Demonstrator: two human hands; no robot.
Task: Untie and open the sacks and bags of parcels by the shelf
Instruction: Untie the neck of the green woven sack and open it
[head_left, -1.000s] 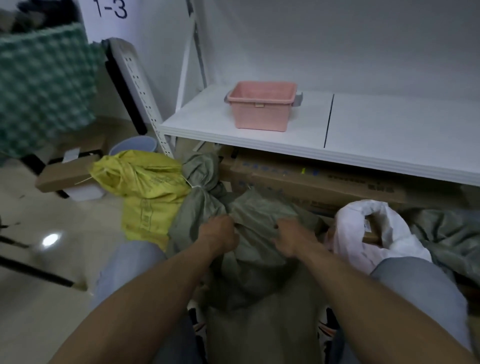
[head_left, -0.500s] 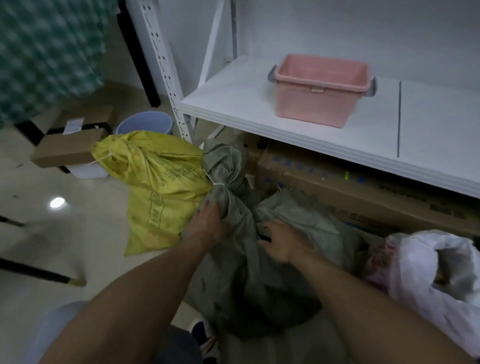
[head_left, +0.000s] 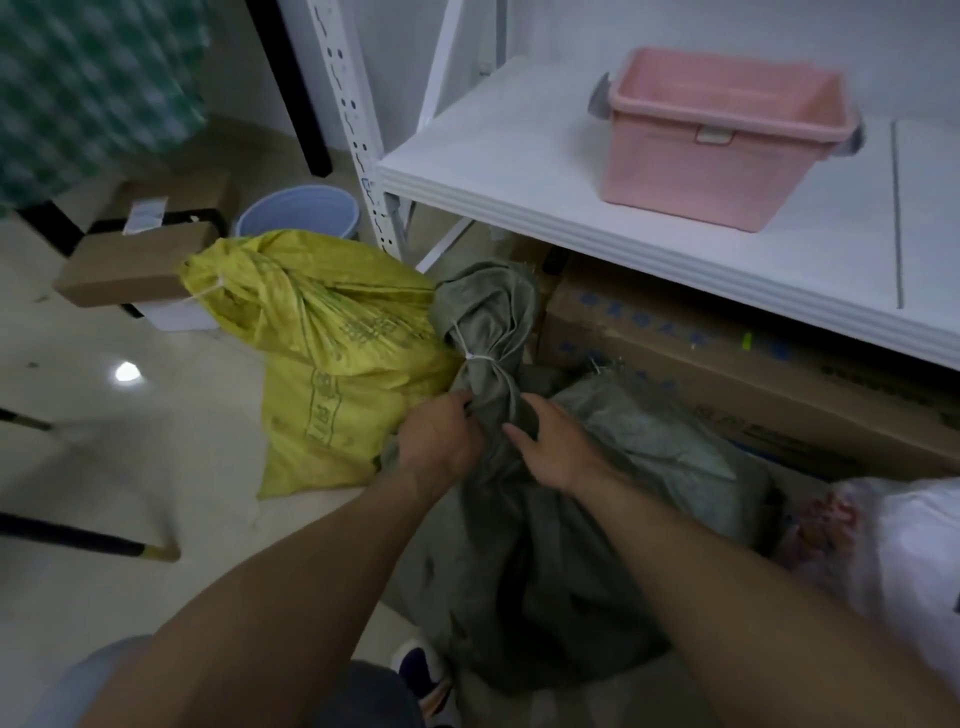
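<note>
CHANGE: since 0.5 s earlier, 2 hands had climbed to the neck of the grey-green woven sack (head_left: 524, 571), just below its white tie (head_left: 480, 357) | HANDS: left hand (head_left: 441, 441) gripped bunched neck fabric; right hand (head_left: 550, 449) lay straight-fingered against it | SACK: tied, on the floor, touching the yellow sack (head_left: 337, 353), below the white shelf (head_left: 519, 171)

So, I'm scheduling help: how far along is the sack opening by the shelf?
Nothing plainly done yet. In hand: the left hand grips the grey sack below its white tie, still knotted; the right hand rests on it. Left: the yellow sack, also tied. The white bag is too blurred to judge.
</note>
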